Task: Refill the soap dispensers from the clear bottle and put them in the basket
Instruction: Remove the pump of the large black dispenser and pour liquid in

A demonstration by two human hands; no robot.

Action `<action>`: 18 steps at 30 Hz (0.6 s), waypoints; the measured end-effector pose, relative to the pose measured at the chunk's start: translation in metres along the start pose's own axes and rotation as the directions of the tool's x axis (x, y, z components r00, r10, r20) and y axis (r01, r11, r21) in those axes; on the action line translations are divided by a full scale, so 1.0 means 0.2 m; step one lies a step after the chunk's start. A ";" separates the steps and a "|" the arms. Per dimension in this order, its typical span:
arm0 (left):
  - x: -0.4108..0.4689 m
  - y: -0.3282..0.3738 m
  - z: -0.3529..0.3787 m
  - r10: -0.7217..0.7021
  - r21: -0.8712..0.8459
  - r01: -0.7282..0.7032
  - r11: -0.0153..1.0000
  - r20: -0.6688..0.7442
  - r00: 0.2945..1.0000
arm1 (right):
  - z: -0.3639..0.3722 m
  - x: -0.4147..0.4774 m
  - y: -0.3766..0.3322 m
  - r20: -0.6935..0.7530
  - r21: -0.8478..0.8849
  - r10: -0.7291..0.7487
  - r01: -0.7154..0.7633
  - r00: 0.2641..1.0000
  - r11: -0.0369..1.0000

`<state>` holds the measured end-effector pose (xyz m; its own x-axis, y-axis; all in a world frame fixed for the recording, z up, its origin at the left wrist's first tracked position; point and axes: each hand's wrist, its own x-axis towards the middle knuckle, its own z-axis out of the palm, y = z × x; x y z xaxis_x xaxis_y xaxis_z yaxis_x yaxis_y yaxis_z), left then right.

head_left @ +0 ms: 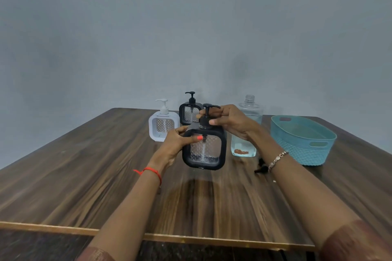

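We take the bottle (pixel 244 146) as our marker. It stands uncapped on the table (pixel 84 165), with a shallow layer of pale liquid at its foot.

Just left of the bottle and nearer to us is the front dispenser (pixel 204 150). Our left hand (pixel 178 140) grips its black frame at the upper left corner, fingers wrapped behind and thumb across the front. That grip steadies the body so it cannot turn. Our right hand (pixel 231 122) comes across in front of the bottle and pinches the pump (pixel 206 114) at its collar, thumb on the near side and fingers round the far side. We judge this to be the grip for twisting the pump, one hand bracing while the other turns. Whether it is being screwed on or off we cannot tell. The shadow on the table suggests the dispenser is lifted a little, and some liquid shows low in its window.

Left of the bottle and further back stand the rear dispenser (pixel 188 113) and, beyond it, the white dispenser (pixel 162 126). Both are upright with pumps on, waiting within reach. Right of the bottle sits the basket (pixel 305 146), close by so each finished piece has a short trip. No dispenser is in it yet. A small black thing (pixel 261 168) lies in front of the bottle by our right wrist. We cannot make out what it is.
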<state>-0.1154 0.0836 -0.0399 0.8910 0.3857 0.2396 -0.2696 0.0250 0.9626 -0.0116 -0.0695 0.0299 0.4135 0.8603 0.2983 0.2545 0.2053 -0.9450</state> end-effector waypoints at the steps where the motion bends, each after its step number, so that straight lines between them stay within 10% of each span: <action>1: 0.00 0.00 0.01 0.010 0.002 -0.010 1.000 -0.026 1.000 | 0.01 0.00 0.00 -0.062 0.005 0.003 -0.003 0.998 1.000; 5: 0.02 0.01 0.03 0.073 0.054 -0.068 0.996 -0.084 0.994 | 0.06 -0.01 0.02 -0.370 -0.391 -0.073 -0.084 0.926 0.917; 9: 0.01 0.01 0.05 0.109 0.058 -0.103 0.993 -0.104 0.989 | 0.09 0.00 0.04 -0.383 -0.567 -0.116 -0.135 0.916 0.812; 15: 0.00 0.02 0.06 0.089 0.039 -0.085 0.996 -0.119 0.989 | 0.06 -0.01 -0.01 -0.279 -0.124 0.091 -0.130 0.956 0.984; 18: 0.00 0.02 0.06 0.087 0.046 -0.082 0.996 -0.129 0.988 | 0.06 -0.02 -0.01 -0.290 -0.169 0.067 -0.120 0.955 0.978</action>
<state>-0.1112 0.0723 -0.0341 0.8096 0.5020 0.3042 -0.3243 -0.0493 0.9447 -0.0247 -0.0685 0.0290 0.6651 0.6999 0.2605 0.3474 0.0189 -0.9375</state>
